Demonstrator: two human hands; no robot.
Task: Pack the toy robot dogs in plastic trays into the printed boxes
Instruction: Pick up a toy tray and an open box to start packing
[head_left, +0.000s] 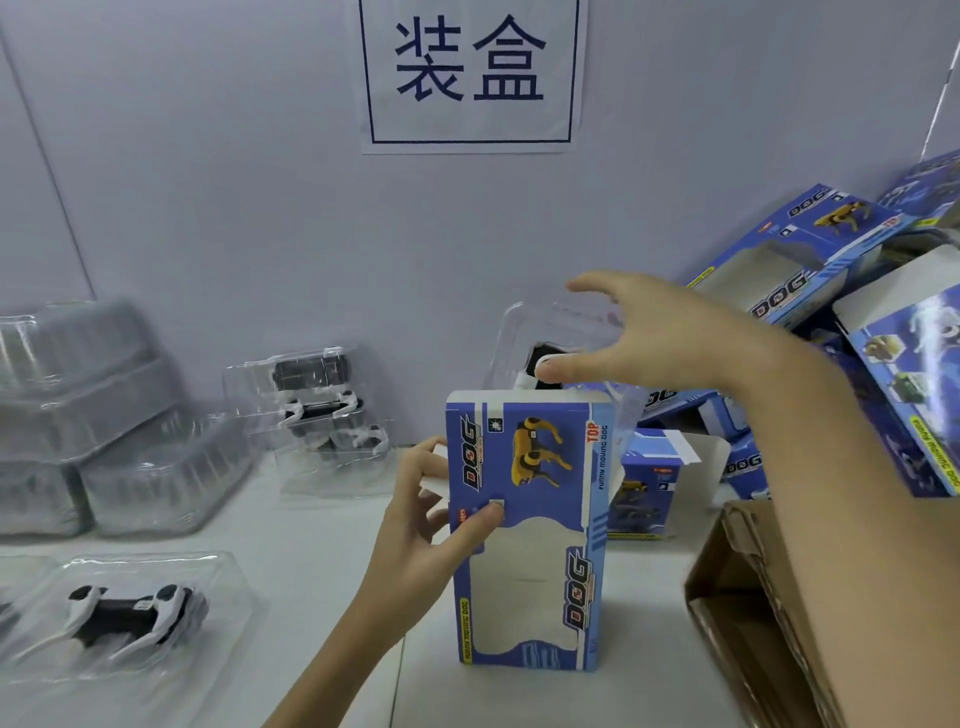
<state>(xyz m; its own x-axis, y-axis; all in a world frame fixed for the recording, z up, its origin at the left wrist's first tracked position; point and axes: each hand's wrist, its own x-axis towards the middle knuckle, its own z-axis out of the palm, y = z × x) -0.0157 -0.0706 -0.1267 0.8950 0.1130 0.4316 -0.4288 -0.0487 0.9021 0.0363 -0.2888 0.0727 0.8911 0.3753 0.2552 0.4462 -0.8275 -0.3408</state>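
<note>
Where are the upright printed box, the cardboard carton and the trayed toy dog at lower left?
Upright printed box (530, 535): head view, front panel.
Cardboard carton (748, 618): head view, near wall.
Trayed toy dog (130, 613): head view, black body.

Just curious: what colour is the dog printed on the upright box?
Yellow with black joints, on the blue printed box; head view.

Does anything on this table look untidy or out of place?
Yes. The printed boxes at the right lie heaped at different angles, some with open flaps. The empty plastic trays at the left are stacked unevenly too.
</note>
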